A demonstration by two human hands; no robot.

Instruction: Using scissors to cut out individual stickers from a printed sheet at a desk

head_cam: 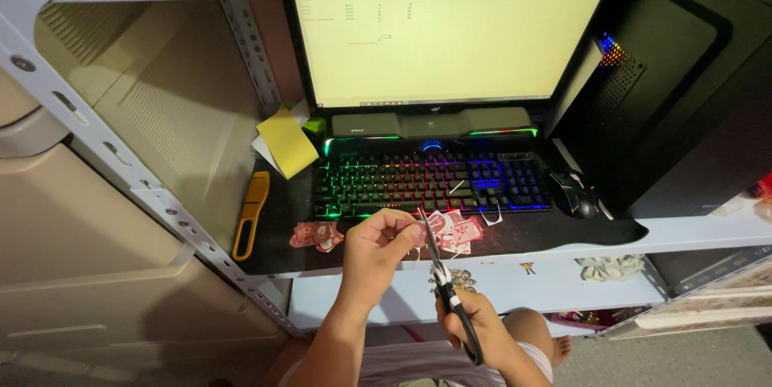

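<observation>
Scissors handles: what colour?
Black, with a pale band near the pivot; the scissors are in the right hand. Head view shows it best.

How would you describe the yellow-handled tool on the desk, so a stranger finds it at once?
Start at the backlit keyboard below the monitor. Left of it, on the black mat's edge, lies the utility knife. Among its neighbours, only it is long, narrow and orange-yellow.
</observation>
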